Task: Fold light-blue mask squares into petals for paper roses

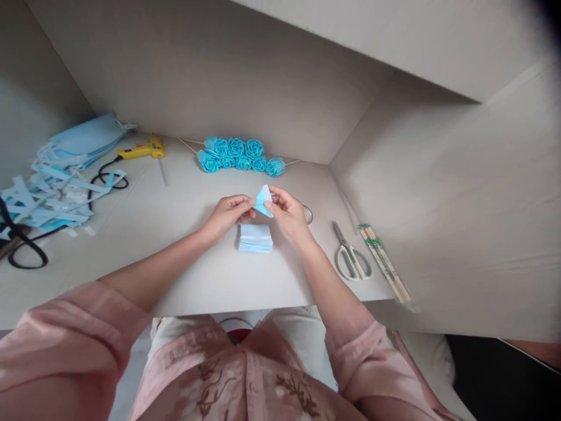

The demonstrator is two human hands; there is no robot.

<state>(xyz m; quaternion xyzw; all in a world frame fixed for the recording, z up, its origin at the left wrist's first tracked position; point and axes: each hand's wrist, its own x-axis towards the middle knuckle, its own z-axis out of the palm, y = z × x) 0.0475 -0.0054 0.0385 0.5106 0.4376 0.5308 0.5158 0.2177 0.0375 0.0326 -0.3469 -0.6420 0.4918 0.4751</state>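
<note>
Between my two hands, above the table, is a small folded piece of blue and white mask fabric (263, 200). My left hand (232, 211) pinches its left corner between thumb and forefinger. With thumb and fingers closed, my right hand (287, 211) grips the right side of the same piece. Just below the hands lies a neat stack of cut blue fabric pieces (255, 238). A round, rimmed object (308, 214) is partly hidden behind my right hand; its kind cannot be made out.
Several blue fabric roses (236, 153) on sticks lie at the back. Left are a yellow glue gun (142, 149) with a black cord, face masks (85, 139) and fabric scraps (48, 199). Scissors (349, 254) and packaged wooden sticks (385, 263) lie right, by the side wall.
</note>
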